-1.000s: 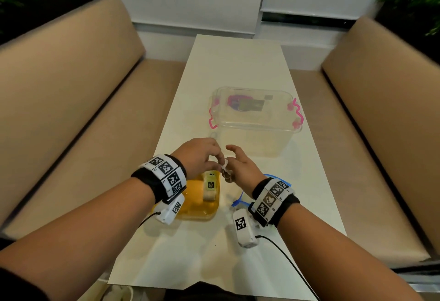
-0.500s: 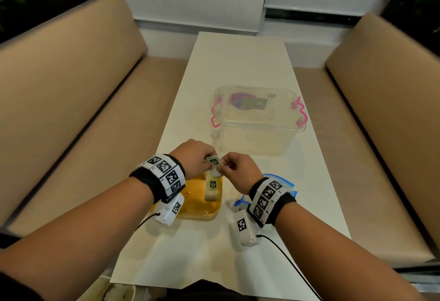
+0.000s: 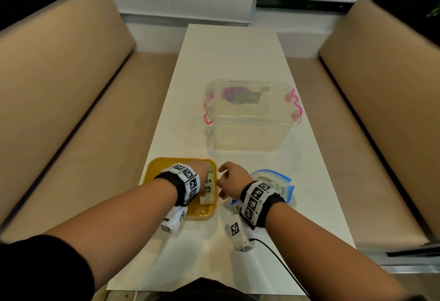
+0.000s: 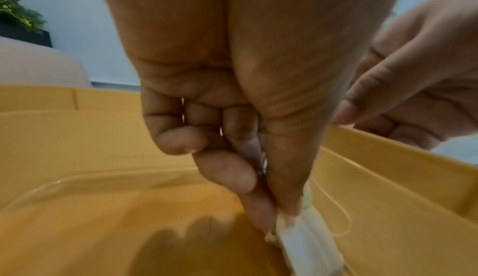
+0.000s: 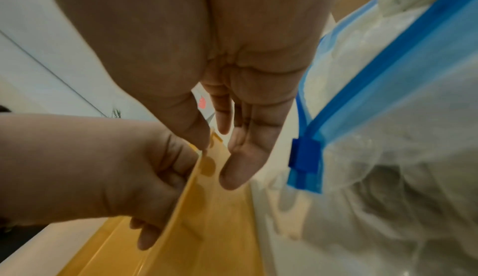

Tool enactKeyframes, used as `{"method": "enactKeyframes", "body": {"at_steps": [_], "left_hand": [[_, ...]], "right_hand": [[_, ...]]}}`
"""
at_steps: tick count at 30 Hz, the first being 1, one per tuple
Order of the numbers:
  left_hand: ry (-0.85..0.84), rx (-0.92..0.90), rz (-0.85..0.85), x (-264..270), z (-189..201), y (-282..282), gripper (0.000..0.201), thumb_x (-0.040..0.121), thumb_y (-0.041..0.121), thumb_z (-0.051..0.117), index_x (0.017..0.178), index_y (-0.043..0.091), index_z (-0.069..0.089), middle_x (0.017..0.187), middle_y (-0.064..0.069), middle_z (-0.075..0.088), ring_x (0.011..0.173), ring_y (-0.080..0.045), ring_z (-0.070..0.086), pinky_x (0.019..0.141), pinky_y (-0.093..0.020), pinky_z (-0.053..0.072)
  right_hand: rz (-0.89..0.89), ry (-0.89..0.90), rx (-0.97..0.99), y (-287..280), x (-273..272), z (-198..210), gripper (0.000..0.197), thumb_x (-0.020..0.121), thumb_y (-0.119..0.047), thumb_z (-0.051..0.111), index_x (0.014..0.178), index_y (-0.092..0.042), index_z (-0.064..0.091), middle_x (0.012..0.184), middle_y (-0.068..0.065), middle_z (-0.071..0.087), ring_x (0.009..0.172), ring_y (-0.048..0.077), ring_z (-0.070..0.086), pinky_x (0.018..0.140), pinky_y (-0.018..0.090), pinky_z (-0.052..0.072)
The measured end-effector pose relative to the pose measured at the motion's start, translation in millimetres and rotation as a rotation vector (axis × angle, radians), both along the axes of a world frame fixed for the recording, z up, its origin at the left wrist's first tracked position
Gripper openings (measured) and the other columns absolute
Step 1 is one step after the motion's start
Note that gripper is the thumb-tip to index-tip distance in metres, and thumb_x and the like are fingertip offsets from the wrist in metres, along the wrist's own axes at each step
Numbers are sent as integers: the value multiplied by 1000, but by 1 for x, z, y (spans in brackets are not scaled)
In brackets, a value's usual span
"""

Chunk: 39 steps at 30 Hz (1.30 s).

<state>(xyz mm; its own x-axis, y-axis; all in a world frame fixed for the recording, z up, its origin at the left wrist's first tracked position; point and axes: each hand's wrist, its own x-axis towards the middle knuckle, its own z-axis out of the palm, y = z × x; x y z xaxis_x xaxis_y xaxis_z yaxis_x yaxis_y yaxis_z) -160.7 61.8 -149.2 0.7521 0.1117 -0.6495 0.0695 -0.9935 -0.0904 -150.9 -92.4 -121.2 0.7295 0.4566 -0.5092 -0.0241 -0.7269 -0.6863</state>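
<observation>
A yellow tray (image 3: 166,169) lies on the white table, near the front edge. My left hand (image 3: 203,190) is lowered into the tray's right side. In the left wrist view its thumb and fingers (image 4: 258,208) pinch the top of a small white sachet (image 4: 308,237), whose lower end touches the tray floor (image 4: 103,219). More white sachets with black labels (image 3: 209,187) lie along that side. My right hand (image 3: 222,181) hovers just outside the tray's right rim (image 5: 196,198). It holds nothing, and its fingers (image 5: 240,166) are relaxed.
A clear zip bag with a blue slider (image 5: 306,155) lies right of my right hand (image 5: 220,151), stuffed with pale contents (image 3: 273,181). Further back stands a clear lidded box with pink latches (image 3: 252,114). Beige benches flank the narrow table (image 3: 226,62).
Both hands held a small sachet together above the tray. Now my left hand has brought it down into the tray alone, and my right hand has let go and drawn aside.
</observation>
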Motion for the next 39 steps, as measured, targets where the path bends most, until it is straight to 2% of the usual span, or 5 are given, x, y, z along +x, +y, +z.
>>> {"method": "enactKeyframes", "body": {"at_steps": [11, 16, 26, 32, 39], "left_hand": [[83, 120, -93, 14, -65, 30, 67, 44, 74, 71, 100, 40, 60, 59, 13, 65, 44, -13, 61, 50, -37, 54], [139, 257, -368, -9, 20, -3, 51, 90, 38, 61, 134, 15, 51, 122, -7, 64, 83, -21, 58, 54, -27, 41], [32, 8, 33, 44, -130, 69, 77, 34, 87, 64, 97, 45, 54, 67, 13, 63, 54, -17, 60, 67, -43, 52], [-161, -28, 184, 9, 67, -10, 49, 73, 62, 71, 76, 15, 60, 72, -1, 63, 66, -19, 60, 58, -29, 49], [-378, -469, 13, 7, 94, -99, 23, 90, 34, 66, 108, 19, 67, 103, 4, 68, 86, -11, 57, 77, -23, 41]], "right_hand": [[-20, 61, 46, 3, -1, 0, 34, 88, -7, 45, 120, -17, 46, 82, 8, 75, 65, 18, 74, 54, 31, 59], [-19, 48, 51, 3, -1, -3, 34, 88, -6, 45, 121, -17, 45, 80, 8, 74, 64, 21, 73, 57, 31, 59], [8, -37, 53, -3, 0, -3, 39, 91, -13, 49, 129, -19, 42, 84, 5, 72, 60, 17, 72, 45, 25, 51], [-95, -153, 260, -45, 22, 17, 25, 95, -7, 44, 115, -16, 55, 95, 5, 64, 65, 25, 70, 63, 39, 60], [6, -465, 84, -121, 54, 28, 18, 89, -12, 56, 102, -18, 65, 94, -4, 68, 80, 15, 59, 77, 25, 46]]}}
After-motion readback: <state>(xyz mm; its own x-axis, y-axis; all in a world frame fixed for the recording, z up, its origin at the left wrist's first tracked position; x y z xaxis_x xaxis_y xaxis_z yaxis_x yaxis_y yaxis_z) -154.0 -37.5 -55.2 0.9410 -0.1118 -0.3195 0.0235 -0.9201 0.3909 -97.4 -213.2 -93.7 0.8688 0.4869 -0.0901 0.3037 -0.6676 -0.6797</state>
